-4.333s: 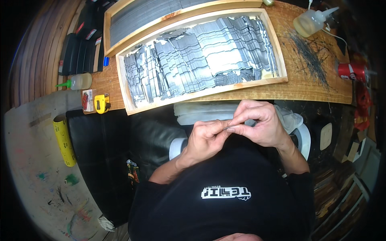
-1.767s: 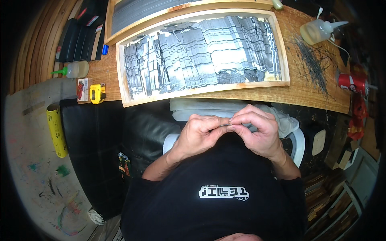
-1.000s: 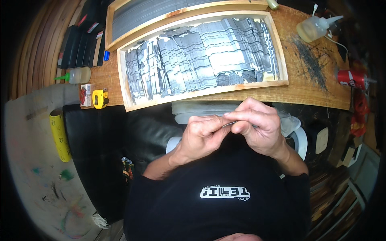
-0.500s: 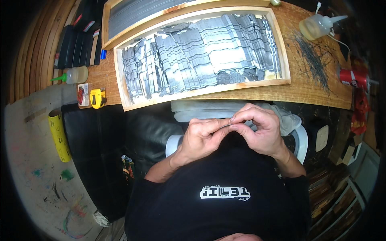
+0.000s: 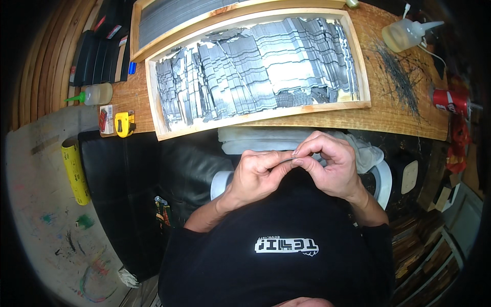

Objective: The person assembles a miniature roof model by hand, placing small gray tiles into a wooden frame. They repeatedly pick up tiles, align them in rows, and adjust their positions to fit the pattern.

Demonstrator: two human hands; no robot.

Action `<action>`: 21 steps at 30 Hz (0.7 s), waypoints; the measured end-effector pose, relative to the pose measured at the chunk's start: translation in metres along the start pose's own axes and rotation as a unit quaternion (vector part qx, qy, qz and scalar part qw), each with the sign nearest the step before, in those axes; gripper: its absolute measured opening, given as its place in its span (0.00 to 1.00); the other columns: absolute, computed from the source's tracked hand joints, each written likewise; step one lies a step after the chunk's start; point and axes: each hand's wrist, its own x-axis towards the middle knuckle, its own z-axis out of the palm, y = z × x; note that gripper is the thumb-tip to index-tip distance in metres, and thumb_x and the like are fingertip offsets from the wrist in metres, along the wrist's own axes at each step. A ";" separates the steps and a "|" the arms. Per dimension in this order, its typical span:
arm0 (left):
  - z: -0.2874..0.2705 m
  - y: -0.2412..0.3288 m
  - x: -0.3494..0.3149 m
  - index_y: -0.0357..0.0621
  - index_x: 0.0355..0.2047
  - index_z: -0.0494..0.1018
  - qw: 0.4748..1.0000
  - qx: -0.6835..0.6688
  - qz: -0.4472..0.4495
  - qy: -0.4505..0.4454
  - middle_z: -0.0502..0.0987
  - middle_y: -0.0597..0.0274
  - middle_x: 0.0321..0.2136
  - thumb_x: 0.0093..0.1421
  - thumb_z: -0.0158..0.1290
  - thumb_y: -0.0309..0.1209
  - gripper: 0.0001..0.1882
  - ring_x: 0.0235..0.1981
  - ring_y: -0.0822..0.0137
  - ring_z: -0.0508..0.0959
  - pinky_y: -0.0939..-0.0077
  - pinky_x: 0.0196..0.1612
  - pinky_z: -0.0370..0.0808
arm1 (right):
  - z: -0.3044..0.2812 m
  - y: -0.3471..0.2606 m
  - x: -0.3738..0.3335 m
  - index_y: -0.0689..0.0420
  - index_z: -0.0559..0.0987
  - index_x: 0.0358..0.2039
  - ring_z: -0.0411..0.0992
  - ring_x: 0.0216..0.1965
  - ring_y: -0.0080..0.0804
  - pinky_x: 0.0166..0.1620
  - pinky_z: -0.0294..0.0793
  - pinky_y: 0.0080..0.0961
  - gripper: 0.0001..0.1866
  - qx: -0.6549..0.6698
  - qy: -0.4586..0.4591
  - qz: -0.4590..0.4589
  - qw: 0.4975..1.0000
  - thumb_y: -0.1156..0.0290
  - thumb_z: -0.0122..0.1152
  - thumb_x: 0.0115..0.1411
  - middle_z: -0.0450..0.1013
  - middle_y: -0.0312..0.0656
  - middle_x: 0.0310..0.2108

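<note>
Both hands meet just below the near edge of the wooden surface (image 5: pixel 399 115), each pinching the same thin dark strip (image 5: pixel 286 160). The left hand (image 5: pixel 258 176) is closed on its left part, the right hand (image 5: pixel 330 166) closed on its right part, fingertips touching.

Two wooden trays sit on the surface: the nearer tray (image 5: pixel 255 118) is packed with grey metal strips, the farther tray (image 5: pixel 153 48) lies just behind it. Two squeeze bottles show, one (image 5: pixel 94 94) left of the nearer tray and one (image 5: pixel 406 35) to its right. One yellow tape measure (image 5: pixel 124 124) lies near the tray's left corner, one red can (image 5: pixel 449 100) well to its right. Left of the surface, a paint-marked floor (image 5: pixel 46 215) carries one yellow roll (image 5: pixel 75 171).
</note>
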 end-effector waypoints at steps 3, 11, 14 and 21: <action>0.000 0.002 0.001 0.37 0.47 0.86 1.000 0.001 -0.006 0.000 0.88 0.45 0.36 0.63 0.67 0.23 0.12 0.34 0.57 0.90 0.74 0.35 0.83 | 0.001 0.001 0.000 0.63 0.82 0.37 0.80 0.35 0.27 0.38 0.79 0.21 0.06 0.004 0.006 0.003 1.000 0.84 0.72 0.61 0.81 0.43 0.35; -0.001 0.003 0.001 0.36 0.46 0.86 1.000 0.002 -0.009 0.002 0.88 0.46 0.34 0.63 0.67 0.24 0.11 0.32 0.59 0.90 0.75 0.34 0.82 | 0.003 -0.006 0.003 0.63 0.80 0.35 0.79 0.33 0.33 0.37 0.77 0.26 0.07 -0.091 0.012 -0.047 0.995 0.83 0.72 0.59 0.79 0.45 0.32; -0.001 0.003 0.001 0.37 0.46 0.86 1.000 0.000 -0.005 0.006 0.88 0.46 0.33 0.64 0.67 0.24 0.11 0.31 0.60 0.90 0.75 0.33 0.81 | 0.003 -0.007 0.003 0.64 0.81 0.36 0.80 0.33 0.39 0.37 0.78 0.30 0.07 -0.086 0.013 -0.048 0.995 0.84 0.70 0.59 0.79 0.46 0.32; 0.001 0.002 0.002 0.36 0.46 0.86 1.000 -0.017 -0.012 0.009 0.88 0.47 0.35 0.64 0.66 0.23 0.10 0.34 0.61 0.90 0.76 0.36 0.83 | 0.001 -0.014 0.003 0.64 0.80 0.35 0.79 0.33 0.37 0.36 0.78 0.29 0.06 -0.123 0.039 -0.047 0.991 0.84 0.68 0.59 0.78 0.45 0.31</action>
